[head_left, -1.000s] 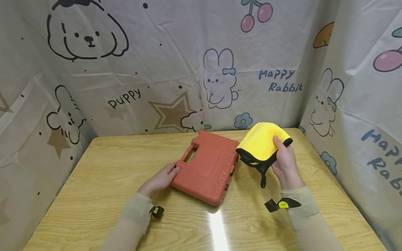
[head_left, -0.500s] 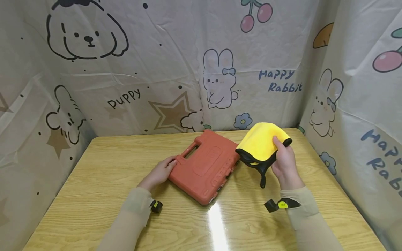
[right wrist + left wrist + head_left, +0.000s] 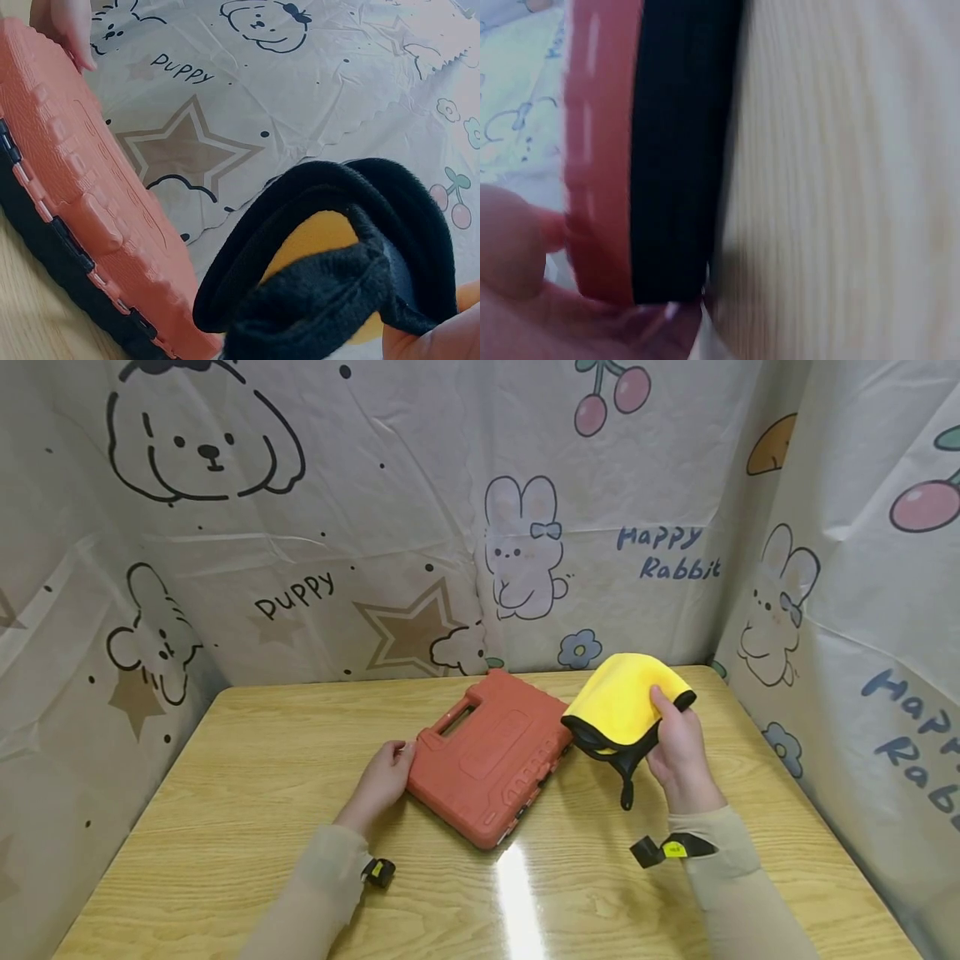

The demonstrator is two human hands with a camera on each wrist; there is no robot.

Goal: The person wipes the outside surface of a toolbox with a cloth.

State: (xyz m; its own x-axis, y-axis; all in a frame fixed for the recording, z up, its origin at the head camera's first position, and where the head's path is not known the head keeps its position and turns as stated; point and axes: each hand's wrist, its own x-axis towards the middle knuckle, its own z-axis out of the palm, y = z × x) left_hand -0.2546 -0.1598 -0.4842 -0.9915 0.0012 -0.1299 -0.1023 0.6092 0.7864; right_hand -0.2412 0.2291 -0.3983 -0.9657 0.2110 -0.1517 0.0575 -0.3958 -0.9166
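A red hard plastic carrying case (image 3: 487, 760) with a black lower half lies flat and slanted on the table, its handle towards the far left. My left hand (image 3: 381, 781) is at the case's left corner, its fingers bent against the edge. Close up in the left wrist view, a fingertip (image 3: 551, 229) meets the red lid while other fingers lie along the end. My right hand (image 3: 681, 752) grips a folded yellow towel (image 3: 622, 697) with black trim, thumb on top, above the table. A black loop (image 3: 627, 789) hangs from the towel; the fingers beneath it are hidden.
The wooden table (image 3: 255, 793) has patterned cloth (image 3: 300, 527) standing along its back and both sides. A strip of light reflects near the front middle. Both wrists carry a small strapped device.
The case has turned a little on the table, its near corner shifting left. My left hand has slid from the case's top to its left edge. The right hand and towel barely move.
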